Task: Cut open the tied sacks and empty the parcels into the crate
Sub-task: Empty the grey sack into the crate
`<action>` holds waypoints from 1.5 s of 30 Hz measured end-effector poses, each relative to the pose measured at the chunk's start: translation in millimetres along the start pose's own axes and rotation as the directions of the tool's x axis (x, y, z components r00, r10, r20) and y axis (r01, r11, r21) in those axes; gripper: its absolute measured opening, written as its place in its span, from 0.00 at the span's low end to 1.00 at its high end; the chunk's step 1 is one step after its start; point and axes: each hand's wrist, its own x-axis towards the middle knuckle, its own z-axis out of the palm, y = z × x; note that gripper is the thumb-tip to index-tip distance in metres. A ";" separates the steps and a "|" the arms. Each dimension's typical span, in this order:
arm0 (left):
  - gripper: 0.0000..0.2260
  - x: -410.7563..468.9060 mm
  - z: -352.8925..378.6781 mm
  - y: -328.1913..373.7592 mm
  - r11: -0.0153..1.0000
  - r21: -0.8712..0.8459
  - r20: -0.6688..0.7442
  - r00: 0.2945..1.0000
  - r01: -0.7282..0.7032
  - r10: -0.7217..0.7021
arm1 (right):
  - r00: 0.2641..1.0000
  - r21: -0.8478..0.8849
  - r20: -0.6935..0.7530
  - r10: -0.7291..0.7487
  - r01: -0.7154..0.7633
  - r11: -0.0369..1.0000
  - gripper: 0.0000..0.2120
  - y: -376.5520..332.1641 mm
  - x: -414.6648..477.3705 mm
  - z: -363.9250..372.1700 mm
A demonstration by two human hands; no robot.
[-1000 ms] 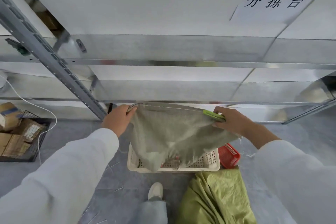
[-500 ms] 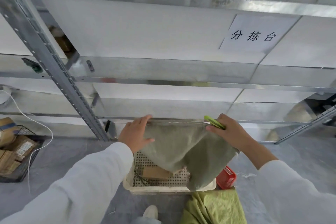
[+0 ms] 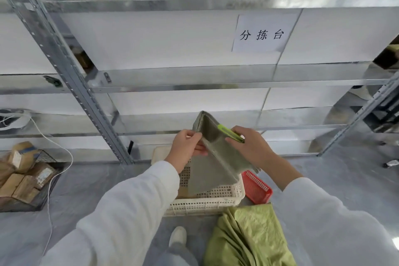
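Note:
A limp grey-green sack (image 3: 212, 166) hangs folded over the white perforated crate (image 3: 207, 202) on the floor. My left hand (image 3: 187, 147) pinches the sack's left edge near the top. My right hand (image 3: 248, 147) grips its right side together with a lime-green cutter (image 3: 230, 133). A brown parcel shows in the crate, mostly hidden behind the sack. A yellow-green sack (image 3: 248, 237) lies crumpled on the floor at the lower right.
A small red basket (image 3: 257, 187) sits right of the crate. A black wire basket (image 3: 23, 179) of brown parcels stands at the left, with a white cable trailing past it. Metal shelving fills the wall ahead. My shoe (image 3: 178, 235) is just before the crate.
My hands have come together, folding the spread sack in half. The sack now hangs flat, and a parcel that slid out lies in the crate.

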 end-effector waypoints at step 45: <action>0.09 -288.1 256.8 -28.4 0.425 0.571 0.523 0.711 -0.702 0.471 | 0.985 -0.111 -0.055 0.165 -0.170 0.979 0.24 149.8 -391.1 -214.4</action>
